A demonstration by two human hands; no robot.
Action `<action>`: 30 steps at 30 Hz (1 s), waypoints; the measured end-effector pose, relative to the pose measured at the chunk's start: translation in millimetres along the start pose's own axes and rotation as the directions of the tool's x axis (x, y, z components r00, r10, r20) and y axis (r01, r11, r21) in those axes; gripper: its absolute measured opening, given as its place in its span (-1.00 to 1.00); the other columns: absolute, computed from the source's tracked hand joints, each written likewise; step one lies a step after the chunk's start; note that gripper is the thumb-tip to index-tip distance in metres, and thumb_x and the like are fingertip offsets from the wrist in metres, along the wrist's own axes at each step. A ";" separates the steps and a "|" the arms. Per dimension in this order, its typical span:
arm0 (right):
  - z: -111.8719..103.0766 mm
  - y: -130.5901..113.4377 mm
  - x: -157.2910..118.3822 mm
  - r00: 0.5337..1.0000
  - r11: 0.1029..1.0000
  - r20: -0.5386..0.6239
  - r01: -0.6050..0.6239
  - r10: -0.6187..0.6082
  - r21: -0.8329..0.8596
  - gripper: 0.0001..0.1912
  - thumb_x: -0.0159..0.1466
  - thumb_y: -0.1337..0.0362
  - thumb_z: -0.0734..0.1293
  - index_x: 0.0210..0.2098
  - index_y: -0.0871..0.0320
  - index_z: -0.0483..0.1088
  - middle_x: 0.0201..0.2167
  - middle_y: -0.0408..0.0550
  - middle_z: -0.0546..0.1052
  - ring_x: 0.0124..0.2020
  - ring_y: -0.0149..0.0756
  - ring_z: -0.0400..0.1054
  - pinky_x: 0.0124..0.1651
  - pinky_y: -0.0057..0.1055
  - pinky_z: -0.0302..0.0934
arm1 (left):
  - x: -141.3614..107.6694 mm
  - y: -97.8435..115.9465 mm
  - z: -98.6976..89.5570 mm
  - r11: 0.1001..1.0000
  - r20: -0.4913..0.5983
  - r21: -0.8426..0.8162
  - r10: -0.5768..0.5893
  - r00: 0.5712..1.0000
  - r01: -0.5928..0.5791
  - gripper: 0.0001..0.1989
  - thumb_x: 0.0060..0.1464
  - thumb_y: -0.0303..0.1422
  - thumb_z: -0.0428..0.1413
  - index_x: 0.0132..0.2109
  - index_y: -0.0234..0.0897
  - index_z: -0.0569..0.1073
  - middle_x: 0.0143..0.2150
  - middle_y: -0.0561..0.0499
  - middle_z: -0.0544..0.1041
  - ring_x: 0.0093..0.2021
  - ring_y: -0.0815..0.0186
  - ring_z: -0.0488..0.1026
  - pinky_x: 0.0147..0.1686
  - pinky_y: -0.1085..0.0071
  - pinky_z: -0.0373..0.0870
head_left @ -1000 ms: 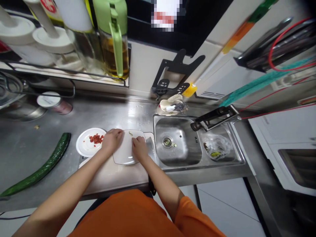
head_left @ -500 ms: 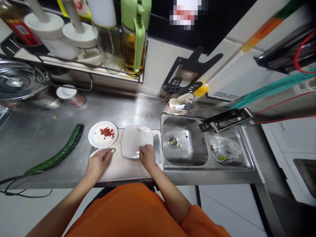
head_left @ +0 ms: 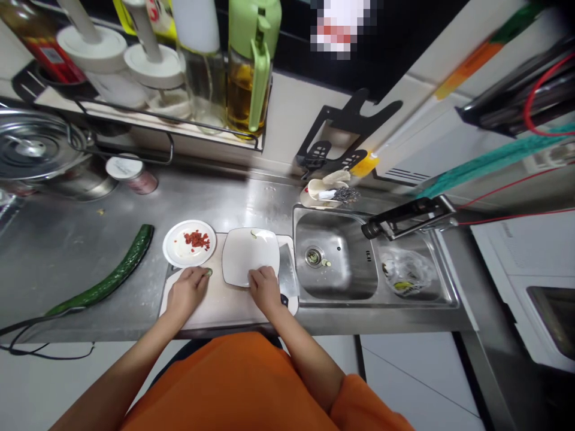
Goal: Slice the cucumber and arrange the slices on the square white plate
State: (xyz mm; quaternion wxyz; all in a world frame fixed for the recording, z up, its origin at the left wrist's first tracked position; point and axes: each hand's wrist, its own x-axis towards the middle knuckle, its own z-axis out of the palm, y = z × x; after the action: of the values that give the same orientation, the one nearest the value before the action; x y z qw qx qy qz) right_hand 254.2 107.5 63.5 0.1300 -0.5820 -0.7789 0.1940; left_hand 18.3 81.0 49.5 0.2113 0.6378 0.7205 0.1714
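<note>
My left hand (head_left: 186, 293) is closed over the left part of the white cutting board (head_left: 224, 311), with a small cucumber slice (head_left: 209, 272) between its fingertips. My right hand (head_left: 265, 290) bends its fingers together at the near edge of a square white plate (head_left: 240, 251); whatever they hold is hidden. A thin green piece (head_left: 254, 233) lies near the plate's far edge. Just beyond my left hand is a round white plate (head_left: 179, 248) with chopped red bits (head_left: 197, 239). Right of the square plate lies a kitchen knife (head_left: 287, 272), its black handle toward me.
A long cucumber (head_left: 117, 278) lies on the steel counter at left, near a black strap (head_left: 27, 326). The sink (head_left: 345, 257) with its faucet (head_left: 404, 218) is on the right. A rack of bottles and jars (head_left: 162, 114) overhangs the back. A lidded pot (head_left: 40, 149) stands far left.
My right hand has shifted left along the square plate's near edge, uncovering the knife handle. My left hand has turned slightly, still pinching the cucumber slice. The view has moved a little.
</note>
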 end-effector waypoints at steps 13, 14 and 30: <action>3.0 -14.0 7.8 0.995 0.999 0.089 0.040 -0.042 0.022 -0.82 0.26 0.43 0.21 -0.29 0.13 0.44 -0.40 -0.04 0.33 -0.28 -0.24 0.12 -0.24 -0.37 0.02 | 1.9 -5.9 1.7 0.998 0.015 0.001 0.060 0.998 -0.060 -0.72 0.13 -0.25 -0.04 -0.11 -0.13 0.51 -0.09 0.00 0.50 -0.20 0.32 0.47 -0.18 0.48 0.35; 2.7 -14.8 8.2 0.995 0.999 0.089 0.040 -0.043 0.029 -0.81 0.26 0.43 0.20 -0.29 0.13 0.44 -0.40 -0.05 0.33 -0.28 -0.24 0.12 -0.24 -0.37 0.03 | 2.5 -6.4 1.2 0.998 0.019 -0.017 0.064 0.998 -0.064 -0.73 0.13 -0.26 -0.04 -0.14 -0.13 0.52 -0.10 0.01 0.51 -0.19 0.32 0.47 -0.17 0.48 0.34; -13.8 -36.4 43.0 0.945 0.643 0.287 -0.316 0.154 0.698 -0.85 0.14 0.23 0.33 -0.31 0.10 0.51 -0.42 -0.15 0.52 -0.37 -0.37 0.36 -0.27 -0.46 0.21 | 45.6 46.4 -28.2 0.683 0.454 -0.640 -0.032 0.890 0.351 -0.57 -0.21 -0.06 0.23 -0.24 -0.27 0.44 -0.50 0.06 0.53 -0.46 0.34 0.44 -0.43 0.47 0.29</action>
State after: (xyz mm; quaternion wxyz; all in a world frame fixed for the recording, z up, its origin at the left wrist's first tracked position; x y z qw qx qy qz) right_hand 216.5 141.8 91.3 0.2469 -0.5539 -0.5607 0.5637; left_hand 38.3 132.8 93.6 0.6018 0.4472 0.6023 0.2739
